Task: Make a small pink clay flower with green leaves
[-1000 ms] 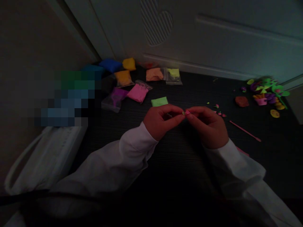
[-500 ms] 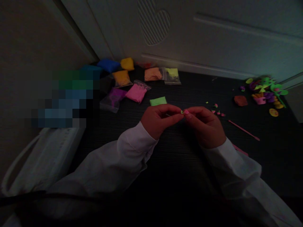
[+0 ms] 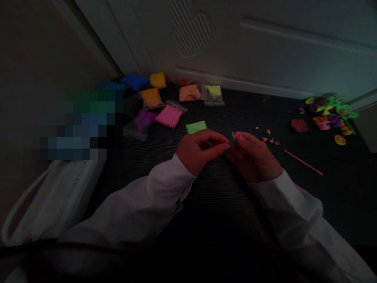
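Note:
Between the thumb and fingers of my right hand (image 3: 257,157) is a small pink clay flower (image 3: 237,135) with a bit of green at its left side. My left hand (image 3: 200,151) is just left of it, thumb and forefinger tips pinched together with nothing visible between them. A small gap separates those tips from the flower. Beyond my right hand lie several tiny pink and green clay buds (image 3: 268,131). A pink modelling tool (image 3: 303,162) rests to the right. Behind my left hand is a light green clay block (image 3: 196,127), partly covered by the hand.
Bags of coloured clay, including a pink one (image 3: 169,116) and an orange one (image 3: 151,98), lie at the back left. A brown clay lump (image 3: 299,125) and a cluster of clay flowers (image 3: 330,112) sit at the right. A white panel (image 3: 224,47) rises behind the dark tabletop (image 3: 206,196).
My left fingertips have come away from the clay flower. My right hand has turned, lifting the flower slightly up and to the right, with its green part now pointing upward.

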Motion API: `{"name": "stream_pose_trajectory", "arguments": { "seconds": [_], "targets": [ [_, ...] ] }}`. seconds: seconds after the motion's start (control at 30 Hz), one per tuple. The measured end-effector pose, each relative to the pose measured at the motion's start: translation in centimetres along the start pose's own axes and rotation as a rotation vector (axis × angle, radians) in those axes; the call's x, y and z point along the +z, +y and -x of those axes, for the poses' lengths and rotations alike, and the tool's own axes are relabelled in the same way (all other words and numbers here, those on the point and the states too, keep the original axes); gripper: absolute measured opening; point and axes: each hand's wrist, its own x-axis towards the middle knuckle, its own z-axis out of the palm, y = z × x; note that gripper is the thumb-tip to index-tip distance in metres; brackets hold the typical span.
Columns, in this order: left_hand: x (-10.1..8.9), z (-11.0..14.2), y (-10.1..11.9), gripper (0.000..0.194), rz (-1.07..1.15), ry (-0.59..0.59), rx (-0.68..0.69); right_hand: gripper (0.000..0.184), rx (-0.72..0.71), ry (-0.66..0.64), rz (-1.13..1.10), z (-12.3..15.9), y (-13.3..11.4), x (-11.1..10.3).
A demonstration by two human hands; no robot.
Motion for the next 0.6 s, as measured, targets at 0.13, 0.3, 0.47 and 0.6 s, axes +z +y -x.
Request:
{"name": "stream_pose_trajectory", "arguments": {
  "seconds": [0.13,0.3,0.47,0.6],
  "targets": [
    [-0.06,0.17,0.15,0.014,-0.103,0.050,0.098,0.009,0.067,-0.025,-0.049,0.12,0.27,0.22],
    [-0.09,0.21,0.24,0.011,-0.171,0.081,0.161,0.012,0.098,-0.023,-0.032,0.24,0.47,0.48],
    [-0.03,0.23,0.25,0.010,-0.212,0.105,0.184,0.011,0.115,-0.043,-0.028,0.29,0.55,0.65],
    [0.07,0.30,0.25,0.009,-0.206,0.106,0.200,0.010,0.101,-0.037,-0.028,0.25,0.59,0.67]
  ]
}}
